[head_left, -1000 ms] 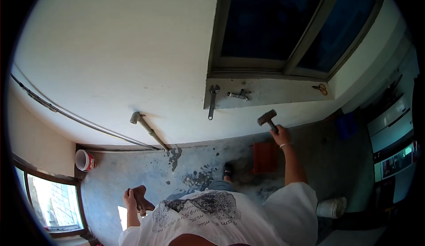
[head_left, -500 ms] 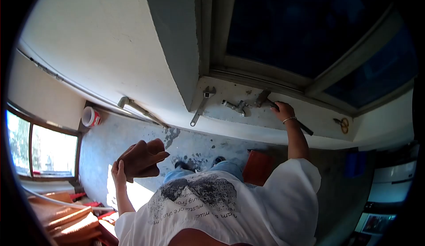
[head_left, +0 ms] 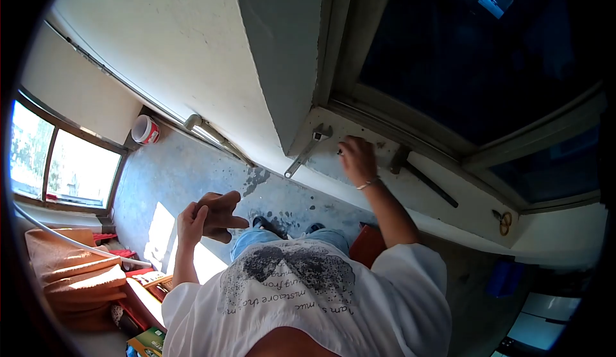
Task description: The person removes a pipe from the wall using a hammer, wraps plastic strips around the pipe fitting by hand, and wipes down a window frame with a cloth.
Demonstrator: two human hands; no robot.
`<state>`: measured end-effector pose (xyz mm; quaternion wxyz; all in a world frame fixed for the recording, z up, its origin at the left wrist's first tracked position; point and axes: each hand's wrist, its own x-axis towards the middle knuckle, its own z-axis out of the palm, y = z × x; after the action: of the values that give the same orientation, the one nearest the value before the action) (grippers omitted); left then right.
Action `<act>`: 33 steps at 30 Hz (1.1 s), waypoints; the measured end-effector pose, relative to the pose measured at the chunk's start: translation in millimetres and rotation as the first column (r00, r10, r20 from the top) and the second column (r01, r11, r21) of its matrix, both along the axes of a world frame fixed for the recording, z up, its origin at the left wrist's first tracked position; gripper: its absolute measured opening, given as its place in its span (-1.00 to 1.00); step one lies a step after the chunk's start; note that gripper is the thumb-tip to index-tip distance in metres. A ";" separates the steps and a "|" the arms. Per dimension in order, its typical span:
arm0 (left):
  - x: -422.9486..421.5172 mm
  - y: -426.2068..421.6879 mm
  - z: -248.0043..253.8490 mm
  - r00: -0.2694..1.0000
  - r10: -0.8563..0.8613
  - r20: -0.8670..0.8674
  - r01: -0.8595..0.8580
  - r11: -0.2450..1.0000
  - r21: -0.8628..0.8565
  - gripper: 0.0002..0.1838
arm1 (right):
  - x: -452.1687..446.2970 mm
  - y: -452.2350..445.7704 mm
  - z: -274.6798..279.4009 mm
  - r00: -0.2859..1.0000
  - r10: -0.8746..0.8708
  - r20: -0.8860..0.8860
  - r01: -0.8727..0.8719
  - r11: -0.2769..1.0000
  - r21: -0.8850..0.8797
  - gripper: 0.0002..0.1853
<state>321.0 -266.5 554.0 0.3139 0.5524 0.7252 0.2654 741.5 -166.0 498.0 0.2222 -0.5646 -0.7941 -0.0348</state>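
Brown cloth (head_left: 221, 214) hangs gripped in the left hand (head_left: 190, 221) above the floor (head_left: 173, 171); right of it, upside-down lettering (head_left: 282, 298) on the shirt (head_left: 385, 312) shows "from", the rest unclear. On the sill (head_left: 417, 196), an adjustable wrench (head_left: 305, 153) slants lengthwise down to the left, with the right hand (head_left: 357, 159) nearer, just right of it, fingers curled, though what they grip is indistinct. Further right lies a hammer (head_left: 431, 183).

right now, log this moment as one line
left hand: holds brown item | right hand: at sill between wrench and hammer, grip unclear | hammer: lies on sill, unheld
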 end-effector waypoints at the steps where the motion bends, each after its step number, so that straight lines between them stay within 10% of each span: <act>1: 2.8 -0.4 0.0 0.999 0.011 0.040 -0.010 1.000 -0.018 -0.75 | -13.1 9.3 -8.9 0.998 0.062 -0.024 -0.061 0.998 0.033 -0.72; 7: 21.3 -8.8 11.1 1.000 -0.009 0.003 0.009 1.000 -0.030 -0.76 | -60.2 50.2 -41.7 0.962 0.203 0.180 -0.237 0.952 0.194 -0.83; 12: 21.4 -24.4 15.5 1.000 0.014 -0.018 -0.014 1.000 0.001 -0.76 | -55.4 71.6 -28.6 0.876 0.287 0.388 -0.259 0.958 -0.125 -0.90; 19: 30.1 -32.8 24.6 0.998 -0.003 -0.070 0.010 0.995 0.097 -0.79 | -29.9 80.3 -9.3 0.858 0.361 0.365 -0.363 0.929 -0.068 -0.90; 33: 76.3 7.8 50.5 0.972 -0.186 0.144 0.172 0.980 0.104 -0.80 | 106.2 34.6 0.2 0.967 -0.222 0.126 0.249 0.929 -0.273 -0.84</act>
<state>397.4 -258.7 604.4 0.3659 0.6073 0.6332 0.3103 847.8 -131.4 498.1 0.0952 -0.6799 -0.7266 0.0282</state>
